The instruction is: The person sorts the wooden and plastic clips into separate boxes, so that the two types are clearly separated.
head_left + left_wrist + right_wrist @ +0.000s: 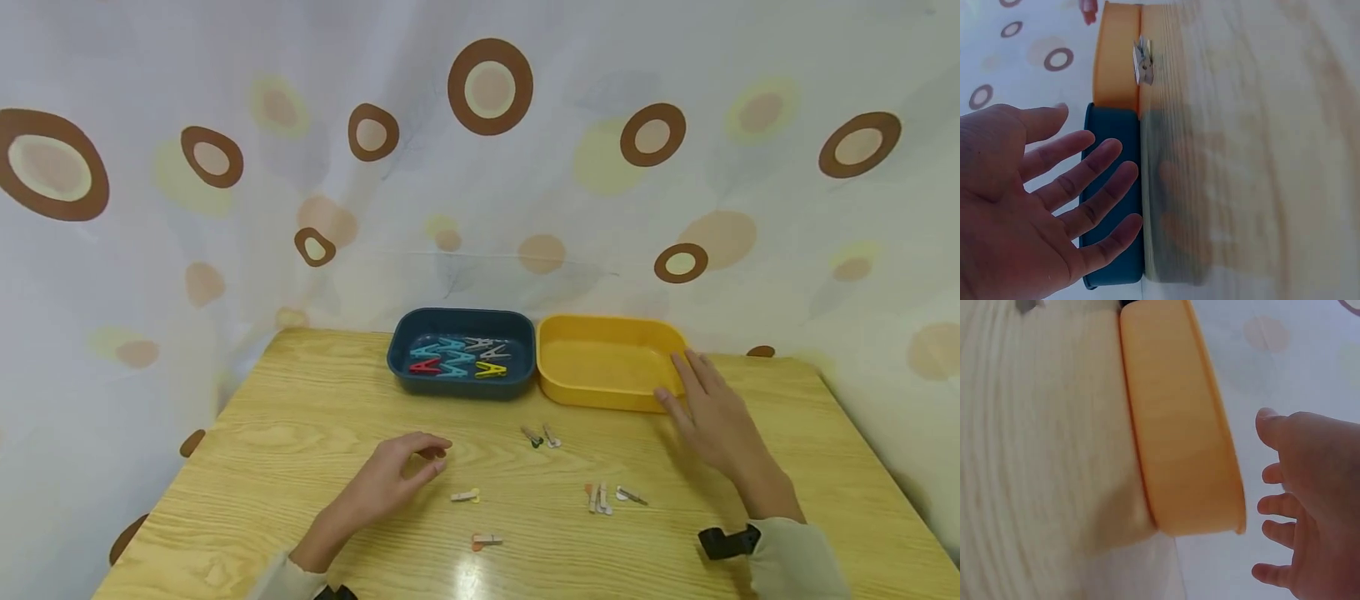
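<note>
As the head cam has it, R hand (708,417) is at the yellow tray's (600,398) right end, fingers spread w/ no grip (contact unclear), prob. steadying it; L hand (390,475) is relaxed & empty, clips (487,540) lie nearside of that tray, so next move prob. needs a narrow pinch, & blue tray (461,389) just L of it holds pegs (491,369). L wrist cam: fingers apart, holding nothing. R wrist cam: same, near yellow tray's end.
</note>
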`<state>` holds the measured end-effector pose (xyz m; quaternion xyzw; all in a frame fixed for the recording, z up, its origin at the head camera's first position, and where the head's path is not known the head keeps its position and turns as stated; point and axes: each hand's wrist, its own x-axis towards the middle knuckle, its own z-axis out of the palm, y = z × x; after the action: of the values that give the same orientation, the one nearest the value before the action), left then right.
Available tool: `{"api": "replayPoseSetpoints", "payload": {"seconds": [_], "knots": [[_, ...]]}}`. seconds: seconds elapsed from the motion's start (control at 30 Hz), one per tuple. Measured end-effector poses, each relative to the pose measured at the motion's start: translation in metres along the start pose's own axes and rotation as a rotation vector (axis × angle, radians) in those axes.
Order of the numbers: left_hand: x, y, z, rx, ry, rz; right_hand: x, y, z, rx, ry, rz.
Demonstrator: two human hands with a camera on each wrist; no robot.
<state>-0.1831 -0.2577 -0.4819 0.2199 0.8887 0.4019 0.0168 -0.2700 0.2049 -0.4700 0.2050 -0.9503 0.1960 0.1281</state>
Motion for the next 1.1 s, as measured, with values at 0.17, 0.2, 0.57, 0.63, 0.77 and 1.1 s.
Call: {"api": "replayPoseSetpoints", "payload": {"seconds": [0.17, 0.2, 0.57, 0.63, 0.77, 1.1], "knots": [[-0.001, 0.004, 0.003, 0.000, -0.039, 0.011, -0.004, 0.010, 0.002, 0.012, -0.043, 0.062], [-0.001, 0.005, 0.003, -0.004, -0.049, 0.011, -0.005, 0.012, 0.002, 0.011, -0.054, 0.076], [0.004, 0.006, 0.006, 0.034, -0.115, -0.012, -0.008, 0.021, 0.006, -0.025, -0.128, 0.120], [0.006, 0.006, 0.007, 0.054, -0.122, -0.014, -0.009, 0.021, 0.007, -0.039, -0.130, 0.120], [0.008, 0.007, 0.009, 0.050, -0.135, -0.012, -0.011, 0.019, 0.009, -0.050, -0.125, 0.116], [0.005, 0.007, 0.015, -0.014, -0.151, -0.031, -0.011, 0.019, 0.011, -0.047, -0.077, 0.111]]}}
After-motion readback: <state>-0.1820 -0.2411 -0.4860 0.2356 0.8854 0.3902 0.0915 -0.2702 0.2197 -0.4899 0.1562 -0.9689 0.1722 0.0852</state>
